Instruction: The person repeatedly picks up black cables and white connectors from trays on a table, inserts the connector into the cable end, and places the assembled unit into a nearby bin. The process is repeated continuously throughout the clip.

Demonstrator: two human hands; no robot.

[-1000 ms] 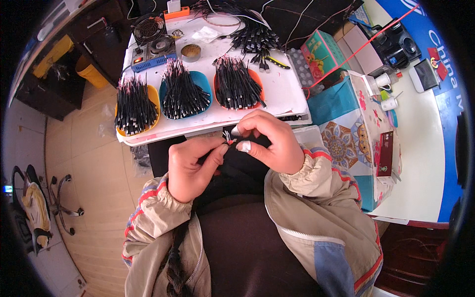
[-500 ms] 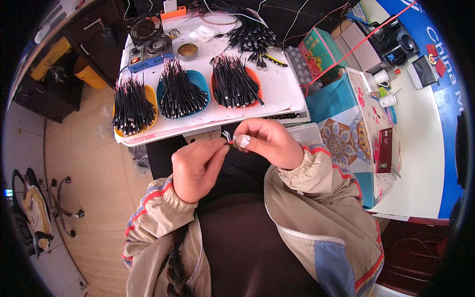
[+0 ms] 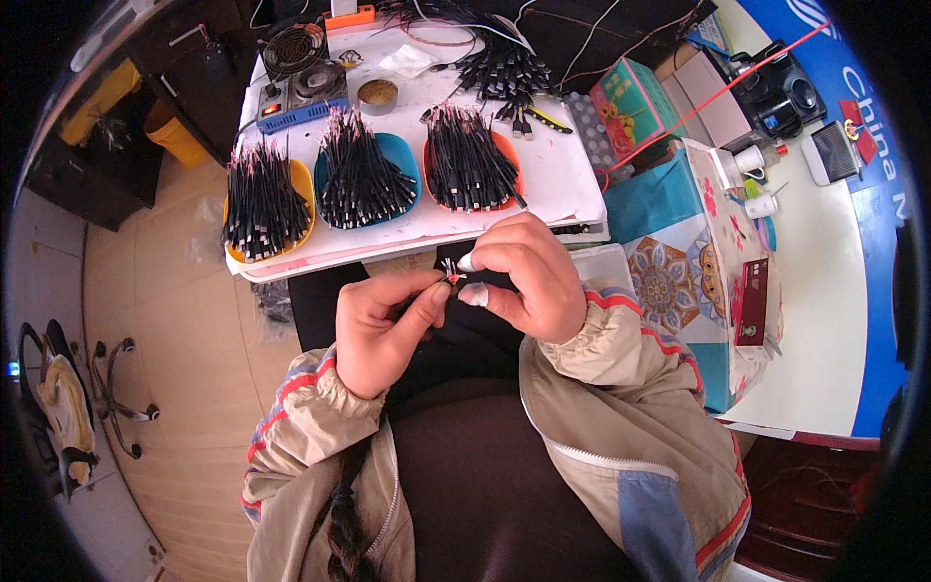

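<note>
Over my lap, my left hand [image 3: 388,325] pinches a small bunch of thin wires [image 3: 453,277], with red and white ends sticking up past the thumb and index finger. The rest of what it holds is hidden. Just right of these ends is my right hand [image 3: 529,281], its thumb and index finger spread apart with nothing visible between them. White wrapping covers both of those fingertips. Beyond my hands, short black cables with pinkish wire ends fill a yellow tray [image 3: 312,189], a blue tray [image 3: 405,160] and an orange tray [image 3: 512,155].
The trays stand along the near edge of a white table [image 3: 562,189]. Behind them are a blue device with a fan [image 3: 303,113], a round tin [image 3: 377,94], green-handled pliers [image 3: 548,118] and a heap of black cables [image 3: 499,73]. A cloth-covered box [image 3: 669,262] stands at right.
My right thumb and index finger have parted from the wire ends and spread open. My left hand keeps its pinch. The view has shifted slightly.
</note>
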